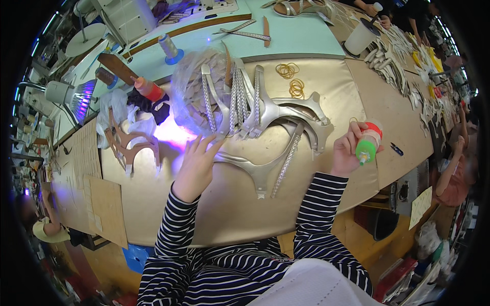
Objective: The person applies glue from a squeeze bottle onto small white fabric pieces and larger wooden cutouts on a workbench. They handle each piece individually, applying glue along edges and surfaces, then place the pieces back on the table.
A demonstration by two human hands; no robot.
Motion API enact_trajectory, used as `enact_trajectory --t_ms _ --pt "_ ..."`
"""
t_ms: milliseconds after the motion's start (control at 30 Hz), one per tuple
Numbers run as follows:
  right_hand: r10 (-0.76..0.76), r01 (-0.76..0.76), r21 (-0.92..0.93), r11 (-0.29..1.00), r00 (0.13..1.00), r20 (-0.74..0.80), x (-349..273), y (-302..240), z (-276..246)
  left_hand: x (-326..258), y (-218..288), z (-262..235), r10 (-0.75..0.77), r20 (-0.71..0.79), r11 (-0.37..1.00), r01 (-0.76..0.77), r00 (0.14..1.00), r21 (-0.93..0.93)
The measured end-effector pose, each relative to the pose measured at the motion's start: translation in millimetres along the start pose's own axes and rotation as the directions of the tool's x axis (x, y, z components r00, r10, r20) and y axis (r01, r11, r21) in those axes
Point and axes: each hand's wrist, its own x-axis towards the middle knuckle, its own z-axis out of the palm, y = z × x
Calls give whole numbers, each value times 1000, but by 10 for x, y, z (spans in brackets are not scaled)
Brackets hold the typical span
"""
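Left hand [196, 166], fingers spread and holding nothing, touches the strap [258, 171] at its left end; strap runs rightward toward right hand [349, 153], which grips the glue bottle [368, 145].

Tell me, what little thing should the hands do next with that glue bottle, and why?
Probably bring the green-tipped bottle in the right hand down over the silver sandal piece lying between the hands. The bottle is raised off to the right with its tip pointing down, away from the piece, while the left hand rests flat at the piece's left end, seemingly steadying it.
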Motion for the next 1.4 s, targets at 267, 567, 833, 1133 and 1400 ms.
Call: enact_trajectory --t_ms 267,567,833,1133,1400 --pt "74 -76 -67 995 997 -22 37 40 -93 510 1000 792 55 -157 763 -142 986 -630" --pt "3 -6 -104 995 1000 -24 25 5 -33 702 1053 719 97 152 262 122 984 -957" --pt "-61 67 107 992 996 -59 9 6 -15 4 704 -539 339 142 -491 304 930 -817" --pt "-7 5 -33 999 997 -71 18 188 -75 -537 -316 -343 -77 32 -812 -44 996 -582" --pt "136 -162 -284 945 985 -108 43 426 -223 -1064 -904 202 -492 -120 72 -97 862 -993"
